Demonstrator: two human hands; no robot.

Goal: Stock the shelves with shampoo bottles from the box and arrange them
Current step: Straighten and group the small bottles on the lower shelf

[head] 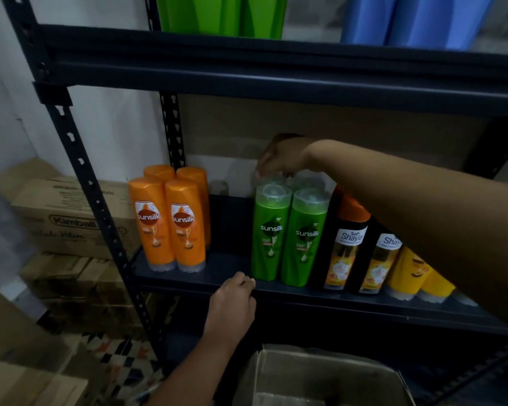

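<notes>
Your right hand (282, 158): fingers on the clear cap of a rear green plastic shampoo bottle (269, 180).
Your left hand (235, 300): curled at the dark metal shelf (335, 297) edge.

The dark metal shelf (232, 276) carries upright bottles in groups. Left of the left hand (235, 300), which rests on the shelf's front edge, stand four orange bottles (170, 227). Just right of that hand, below the right hand (282, 158), stand green bottles (288, 238). Farther right under the forearm are black bottles with orange caps (349, 244), then yellow bottles (417, 273). On the shelf above stand green containers (220, 14) and blue containers (414, 20).
</notes>
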